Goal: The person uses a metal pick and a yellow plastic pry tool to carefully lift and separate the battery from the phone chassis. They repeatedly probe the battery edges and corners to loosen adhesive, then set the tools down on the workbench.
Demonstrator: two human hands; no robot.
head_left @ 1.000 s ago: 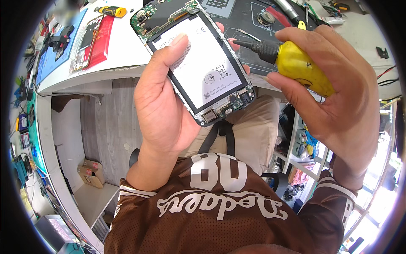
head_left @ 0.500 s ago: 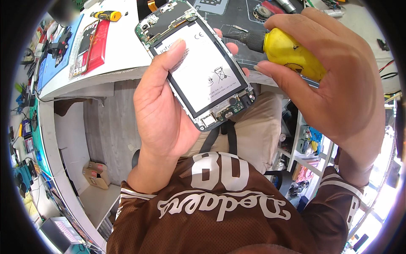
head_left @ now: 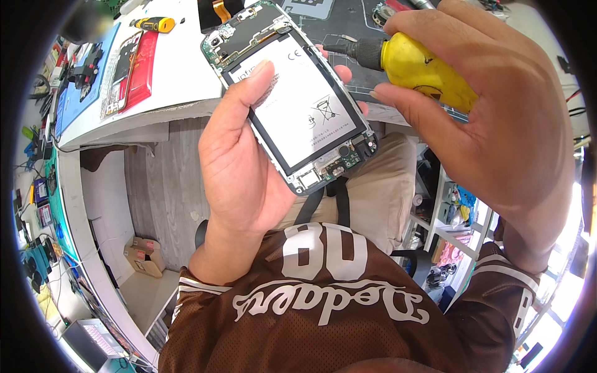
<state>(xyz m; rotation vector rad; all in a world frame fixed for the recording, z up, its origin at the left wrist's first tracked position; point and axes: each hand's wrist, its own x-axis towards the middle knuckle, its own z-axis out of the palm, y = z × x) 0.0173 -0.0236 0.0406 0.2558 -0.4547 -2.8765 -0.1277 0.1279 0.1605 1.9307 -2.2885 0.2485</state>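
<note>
Yellow plastic is showing in the right hand (head_left: 507,118), which is gripping a bottle (head_left: 429,71). Its dark nozzle (head_left: 339,49) is pointing to the side edge of an opened phone (head_left: 295,105); whether it is touching, I cannot tell. The left hand (head_left: 233,155) is clasping this phone from both sides, with the thumb lying over the white battery (head_left: 305,93). Both hands are standing apart. The phone is leaning above beige cloth (head_left: 382,193), before the white desk (head_left: 180,68). There, leftward, a yellow-black screwdriver (head_left: 155,25) and a red packet (head_left: 144,71) are lying near a blue mat (head_left: 78,109).
</note>
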